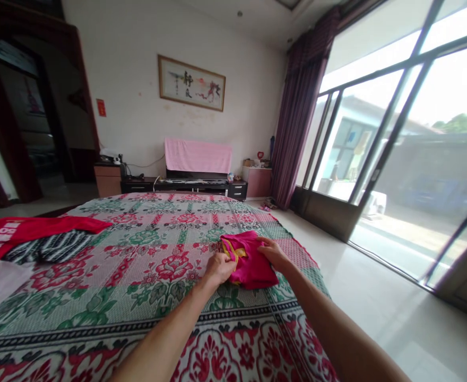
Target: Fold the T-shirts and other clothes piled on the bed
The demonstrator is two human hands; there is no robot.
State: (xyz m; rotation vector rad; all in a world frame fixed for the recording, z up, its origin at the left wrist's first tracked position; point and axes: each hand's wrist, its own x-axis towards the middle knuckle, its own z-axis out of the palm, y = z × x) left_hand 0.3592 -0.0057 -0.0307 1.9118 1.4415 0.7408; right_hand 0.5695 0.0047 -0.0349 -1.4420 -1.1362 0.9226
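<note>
A magenta garment with yellow trim (253, 268) lies folded into a small bundle on the flowered bedspread (138, 286). At its left edge, the fingers of my left hand (218, 269) are closed on the cloth beside the yellow trim. My right hand (272, 253) has its thumb and fingertips on the upper right edge of the same garment, pinching the fabric. The garment's exact kind cannot be made out in its folded state.
On the bed's left lie a red garment with white lettering (14, 236), a black-and-white patterned cloth (54, 246) and a pale cloth (6, 284). Beyond the bed, a pink towel (197, 155) covers a television on a low cabinet (237, 190). Glass doors (377, 159) stand at right.
</note>
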